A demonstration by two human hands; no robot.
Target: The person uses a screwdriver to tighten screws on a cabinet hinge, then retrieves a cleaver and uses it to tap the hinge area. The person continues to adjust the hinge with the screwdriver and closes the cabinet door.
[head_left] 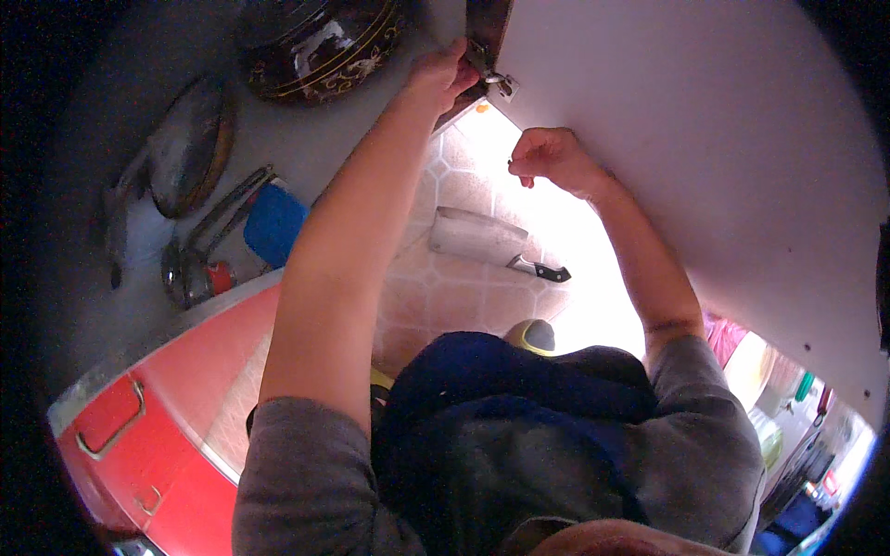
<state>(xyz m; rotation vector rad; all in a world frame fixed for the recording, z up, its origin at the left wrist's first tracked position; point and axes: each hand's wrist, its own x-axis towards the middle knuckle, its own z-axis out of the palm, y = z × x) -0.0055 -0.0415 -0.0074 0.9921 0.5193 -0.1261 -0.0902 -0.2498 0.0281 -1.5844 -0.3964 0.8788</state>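
Note:
A metal cabinet hinge (489, 76) joins the dark edge of the cabinet frame to the large pale door (686, 148). My left hand (445, 74) reaches up to that frame, its fingers closed at the hinge's near side. Lower down, beside the door's inner face, my right hand (552, 162) is pinched, with a tiny dark thing at its fingertips that is too small to name. Below both hands a cleaver (477, 236) lies flat on the tiled floor, its black handle pointing right.
On the left, a grey shelf or counter bears a dark patterned pot (324, 56), a glass lid (190, 144) and a blue object (274, 224). Red cabinet fronts (139, 435) with handles stand at lower left. Various household items crowd the lower right. My shoe (535, 335) is near the cleaver.

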